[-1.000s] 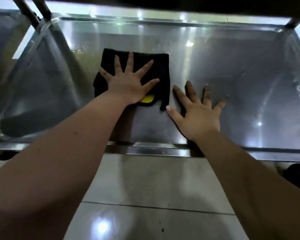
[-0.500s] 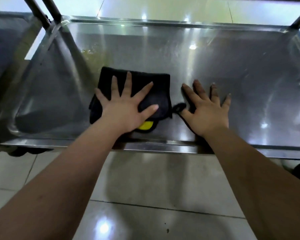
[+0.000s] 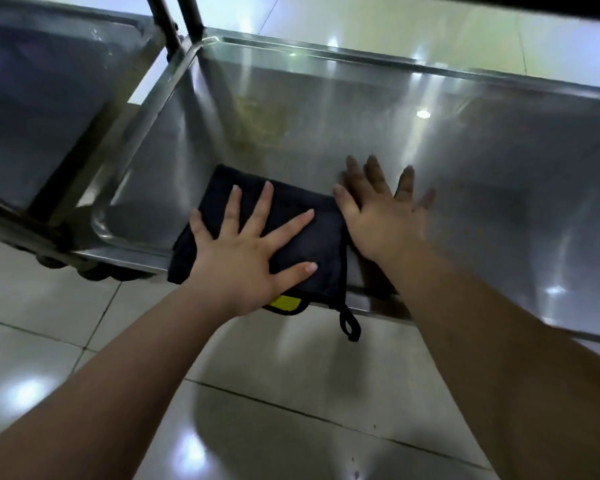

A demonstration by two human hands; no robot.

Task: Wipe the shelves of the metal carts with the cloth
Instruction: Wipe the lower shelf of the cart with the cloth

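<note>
Pulled back toward the person, the black cloth (image 3: 326,237) now lies at the near left part of the metal cart's shelf (image 3: 430,140), where a second ago it sat further in, toward the middle of the tray. Its near edge has come over the front rim (image 3: 118,253), so the yellow tag (image 3: 284,303) and the hanging loop (image 3: 349,323) dangle clear above the floor tiles (image 3: 291,410). Flat and spread, the left hand (image 3: 243,258) presses on top of the cloth, fingers straight, gripping nothing. Equally flat, the right hand (image 3: 381,220) rests on bare steel just beside the cloth's right edge, closer to it than before; whether its thumb touches the fabric I cannot tell. This reads as the end of a pull stroke, which suggests one strip of the shelf from middle to front has been covered. The far side and the whole right half look not yet reached in this pass, and a yellowish smear (image 3: 253,126) shows near the back left. A neighbouring cart's shelf (image 3: 49,98) stands to the left, untouched by either hand.
</note>
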